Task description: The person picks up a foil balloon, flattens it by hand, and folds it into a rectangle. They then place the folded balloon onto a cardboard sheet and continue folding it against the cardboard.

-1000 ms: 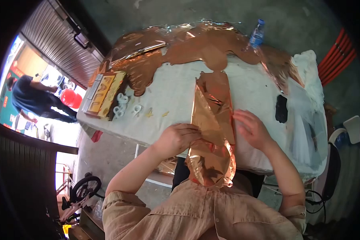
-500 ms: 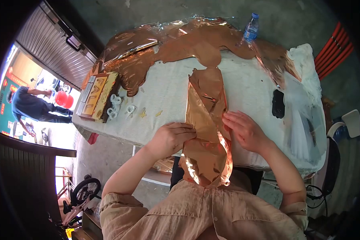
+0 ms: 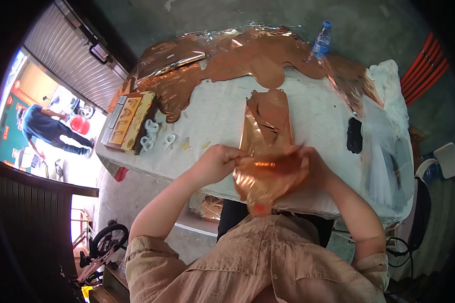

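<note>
A shiny copper-coloured foil piece (image 3: 268, 116) lies lengthwise on the white-covered table (image 3: 212, 116), its lower part lifted and folded at the near edge. My left hand (image 3: 218, 164) pinches the foil's left edge, fingers closed. At the right edge, my right hand (image 3: 313, 164) is closed round the foil, slightly blurred. The lower part of the foil hangs between both hands, over the table's near edge. Beyond it, flat copper foil shapes (image 3: 247, 58) spread along the far side of the table.
On the left are a stack of boxes (image 3: 129, 121), white rings (image 3: 149, 134) and small gold pieces (image 3: 186, 144). A water bottle (image 3: 322, 39), a black object (image 3: 354, 135) and clear plastic (image 3: 384, 161) lie to the right. A person (image 3: 48, 126) stands outside the doorway.
Both hands have closed on the foil's edges and lifted its lower part, which has folded and widened between them. The person outside has shifted slightly. The view has moved a little.
</note>
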Demonstrator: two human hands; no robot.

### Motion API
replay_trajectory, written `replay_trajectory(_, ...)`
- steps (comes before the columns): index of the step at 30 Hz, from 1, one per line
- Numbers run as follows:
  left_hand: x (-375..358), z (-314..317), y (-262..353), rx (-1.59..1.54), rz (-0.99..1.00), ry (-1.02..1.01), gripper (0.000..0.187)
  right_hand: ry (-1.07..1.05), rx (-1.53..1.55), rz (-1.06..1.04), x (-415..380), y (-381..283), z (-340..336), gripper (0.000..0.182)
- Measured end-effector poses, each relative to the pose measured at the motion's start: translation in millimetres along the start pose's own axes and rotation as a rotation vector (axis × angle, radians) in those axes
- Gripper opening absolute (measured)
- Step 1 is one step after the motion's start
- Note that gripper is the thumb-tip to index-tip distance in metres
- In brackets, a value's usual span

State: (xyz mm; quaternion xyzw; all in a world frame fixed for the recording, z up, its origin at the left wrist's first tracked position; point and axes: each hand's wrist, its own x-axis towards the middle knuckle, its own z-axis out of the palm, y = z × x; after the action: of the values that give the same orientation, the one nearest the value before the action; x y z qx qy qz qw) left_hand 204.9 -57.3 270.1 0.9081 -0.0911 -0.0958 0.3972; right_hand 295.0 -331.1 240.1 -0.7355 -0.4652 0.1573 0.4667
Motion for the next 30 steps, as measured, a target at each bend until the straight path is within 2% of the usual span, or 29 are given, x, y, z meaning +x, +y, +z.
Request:
replay_trajectory(1, 6, -6, -2, 0.004, -0.006, 0.010, 0.022, 0.137, 0.206, 0.237, 2, -3, 2, 0.020)
replay_trajectory(3, 26, -11, -13, -0.258, -0.151, -0.165, 0.020, 0.155, 0.180, 0.307, 10, -6, 1, 0.024)
replay_trajectory(4, 37, -9, -25, -0.403, -0.112, -0.180, 0.019, 0.180, 0.150, 0.382, 14, -8, -2, 0.027)
replay_trajectory(5, 46, -10, -38, -0.405, -0.104, -0.183, 0.019, 0.206, 0.121, 0.457, 18, -8, -7, 0.031)
replay_trajectory(6, 52, -16, -33, -0.473, -0.216, -0.239, 0.020, 0.238, 0.193, 0.512, 24, 0, -9, 0.032)
replay_trajectory(7, 58, -21, -31, -0.540, -0.330, -0.296, 0.022, 0.242, 0.191, 0.515, 27, 4, -10, 0.032)
replay_trajectory(9, 67, -23, -33, -0.551, -0.347, -0.331, 0.023, 0.246, 0.385, 0.483, 35, 12, -9, 0.038)
replay_trajectory(11, 72, -23, -30, -0.595, -0.517, -0.331, 0.023, 0.279, 0.323, 0.559, 41, 30, -5, 0.037)
replay_trajectory(13, 76, -26, -30, -0.631, -0.546, -0.366, 0.024, 0.233, 0.375, 0.645, 54, 10, -9, 0.031)
replay_trajectory(14, 78, -27, -31, -0.665, -0.576, -0.393, 0.025, 0.140, 0.328, 0.720, 58, 17, -13, 0.023)
replay_trajectory(18, 80, -25, -31, -0.643, -0.617, -0.389, 0.026, 0.050, 0.329, 0.826, 65, 25, -20, 0.017)
replay_trajectory(21, 71, -22, -28, -0.688, -0.612, -0.307, 0.029, -0.015, 0.367, 0.904, 66, 24, -23, 0.015)
replay_trajectory(23, 59, -20, -23, -0.769, -0.538, -0.129, 0.029, 0.014, 0.432, 0.892, 64, 33, -20, 0.012)
replay_trajectory(24, 52, -18, -22, -0.770, -0.539, -0.130, 0.029, 0.014, 0.433, 0.893, 64, 34, -21, 0.012)
replay_trajectory(26, 38, -16, -19, -0.728, -0.375, 0.053, 0.028, -0.021, 0.395, 0.878, 63, 35, -23, 0.011)
replay_trajectory(27, 30, -12, -11, -0.727, -0.376, 0.051, 0.028, -0.020, 0.398, 0.878, 63, 33, -23, 0.011)
replay_trajectory(29, 14, -3, 5, -0.007, -0.022, 0.364, 0.032, -0.001, 0.438, 0.874, 63, 27, -23, 0.012)
replay_trajectory(30, 12, 2, 0, 0.232, 0.300, 0.442, 0.036, -0.003, 0.438, 0.874, 62, 27, -22, 0.012)
